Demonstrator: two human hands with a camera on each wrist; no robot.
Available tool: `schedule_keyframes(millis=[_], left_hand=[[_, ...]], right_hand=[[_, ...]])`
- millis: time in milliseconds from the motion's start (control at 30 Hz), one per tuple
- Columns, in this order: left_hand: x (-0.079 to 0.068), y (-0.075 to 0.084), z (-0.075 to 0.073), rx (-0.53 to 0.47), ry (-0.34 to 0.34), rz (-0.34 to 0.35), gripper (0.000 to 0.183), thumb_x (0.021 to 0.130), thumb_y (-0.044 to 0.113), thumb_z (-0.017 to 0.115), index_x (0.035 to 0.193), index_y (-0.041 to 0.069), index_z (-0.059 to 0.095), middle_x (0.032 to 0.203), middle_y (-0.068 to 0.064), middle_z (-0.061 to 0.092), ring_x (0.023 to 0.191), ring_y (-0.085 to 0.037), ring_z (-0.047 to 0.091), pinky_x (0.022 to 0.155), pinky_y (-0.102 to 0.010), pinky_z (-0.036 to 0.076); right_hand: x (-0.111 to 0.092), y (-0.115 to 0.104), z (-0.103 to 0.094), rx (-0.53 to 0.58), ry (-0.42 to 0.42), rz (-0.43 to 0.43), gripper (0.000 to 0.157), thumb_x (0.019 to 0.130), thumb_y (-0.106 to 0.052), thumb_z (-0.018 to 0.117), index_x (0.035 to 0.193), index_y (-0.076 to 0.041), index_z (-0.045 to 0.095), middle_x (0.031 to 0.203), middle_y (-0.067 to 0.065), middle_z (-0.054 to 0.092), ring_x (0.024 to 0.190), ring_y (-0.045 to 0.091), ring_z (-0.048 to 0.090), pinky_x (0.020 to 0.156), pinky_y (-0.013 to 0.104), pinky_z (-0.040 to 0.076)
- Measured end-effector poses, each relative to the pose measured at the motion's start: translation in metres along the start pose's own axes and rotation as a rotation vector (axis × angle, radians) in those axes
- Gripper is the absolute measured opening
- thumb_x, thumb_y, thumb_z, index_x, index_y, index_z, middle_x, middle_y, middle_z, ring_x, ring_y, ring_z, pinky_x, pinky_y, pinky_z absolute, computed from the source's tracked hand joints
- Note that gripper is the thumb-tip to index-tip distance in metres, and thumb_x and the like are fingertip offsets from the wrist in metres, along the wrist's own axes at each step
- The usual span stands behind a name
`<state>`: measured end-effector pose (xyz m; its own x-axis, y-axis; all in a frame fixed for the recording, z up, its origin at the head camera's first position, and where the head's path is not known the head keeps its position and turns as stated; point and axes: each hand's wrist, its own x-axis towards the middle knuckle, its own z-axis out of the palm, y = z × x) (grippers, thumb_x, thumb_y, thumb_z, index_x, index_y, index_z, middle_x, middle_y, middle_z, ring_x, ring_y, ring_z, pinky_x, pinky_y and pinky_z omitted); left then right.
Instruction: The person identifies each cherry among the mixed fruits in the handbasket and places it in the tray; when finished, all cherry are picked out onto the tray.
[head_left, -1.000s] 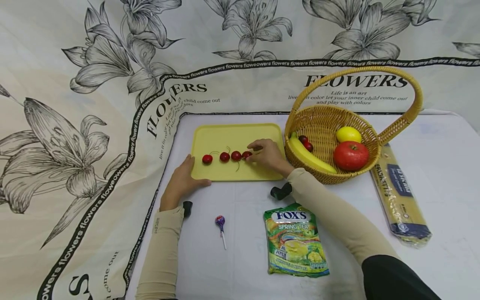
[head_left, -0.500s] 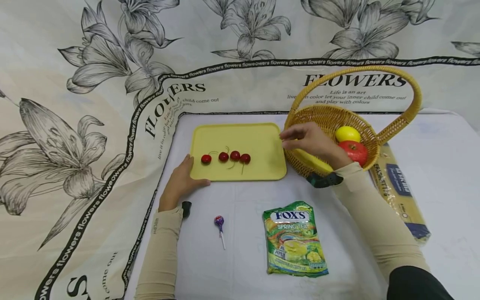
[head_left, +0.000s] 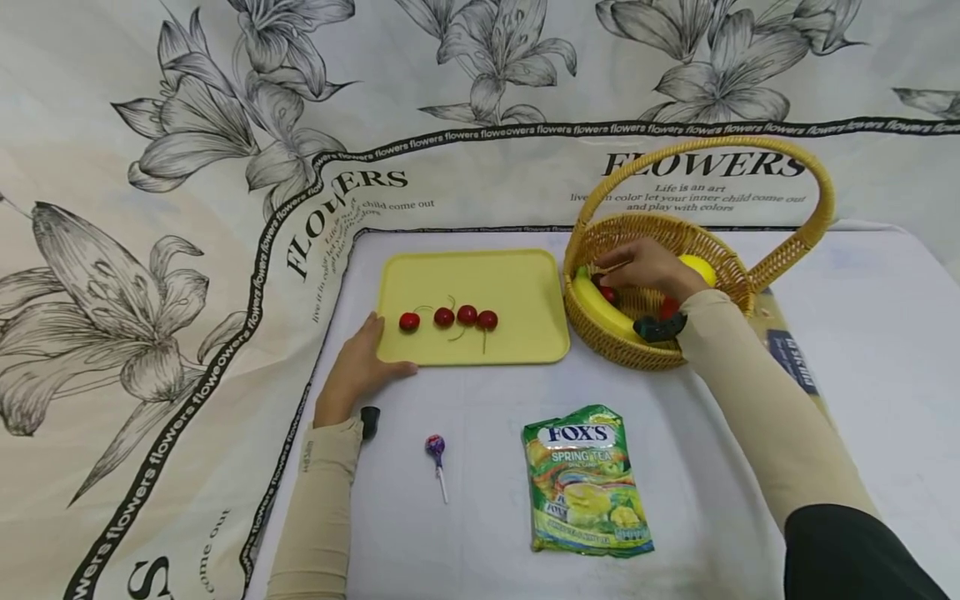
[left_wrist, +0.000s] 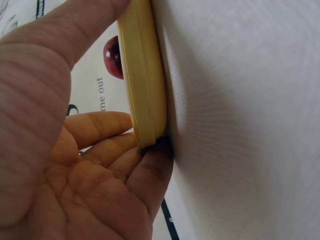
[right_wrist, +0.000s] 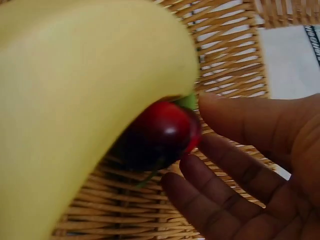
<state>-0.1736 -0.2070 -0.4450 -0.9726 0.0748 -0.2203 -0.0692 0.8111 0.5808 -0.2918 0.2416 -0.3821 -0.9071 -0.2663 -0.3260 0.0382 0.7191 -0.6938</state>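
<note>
My left hand [head_left: 358,367] holds the near left corner of a yellow tray [head_left: 517,275], thumb along its front side and fingers around the corner. Several red cherries [head_left: 467,315] with thin stems lie in a row on the tray. My right hand [head_left: 645,265] is inside a wicker basket [head_left: 652,358]. In the right wrist view its thumb and fingers are spread beside two dark red cherries [right_wrist: 162,130], fingertips close to or touching them; no grip shows. A banana [head_left: 600,304] lies against these cherries at the basket's left side.
A lemon [head_left: 699,268] and a partly hidden red apple [head_left: 669,308] are also in the basket. A pasta pack [head_left: 789,358] lies beside it, half covered by the right arm. A green candy bag [head_left: 588,483] and a lollipop [head_left: 436,454] lie nearer on the white table.
My right hand has left the cherry at the row's right end and moved right, over the basket's rim and down to the cherries inside. The left hand has stayed on the tray.
</note>
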Motion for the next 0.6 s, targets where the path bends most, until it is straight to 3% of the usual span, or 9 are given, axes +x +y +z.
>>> schedule_keyframes(millis=[333, 600], left_hand=[[-0.002, -0.002, 0.000, 0.005, 0.002, -0.002, 0.111, 0.078, 0.046, 0.082, 0.157, 0.000, 0.020, 0.166, -0.018, 0.009, 0.152, -0.038, 0.016, 0.124, -0.049, 0.019], [-0.001, 0.001, -0.001, 0.002, 0.004, 0.017, 0.110, 0.078, 0.045, 0.082, 0.156, -0.002, 0.021, 0.165, -0.020, 0.011, 0.151, -0.040, 0.018, 0.124, -0.050, 0.019]], right_hand=[[0.011, 0.000, 0.012, -0.082, 0.024, -0.016, 0.035, 0.092, -0.007, 0.067, 0.126, 0.000, 0.067, 0.127, 0.022, 0.066, 0.114, 0.035, 0.062, 0.098, 0.048, 0.052], [-0.003, -0.002, -0.001, 0.051, 0.101, -0.009, 0.041, 0.091, -0.019, 0.073, 0.130, -0.004, 0.065, 0.130, 0.018, 0.064, 0.121, 0.032, 0.057, 0.107, 0.051, 0.045]])
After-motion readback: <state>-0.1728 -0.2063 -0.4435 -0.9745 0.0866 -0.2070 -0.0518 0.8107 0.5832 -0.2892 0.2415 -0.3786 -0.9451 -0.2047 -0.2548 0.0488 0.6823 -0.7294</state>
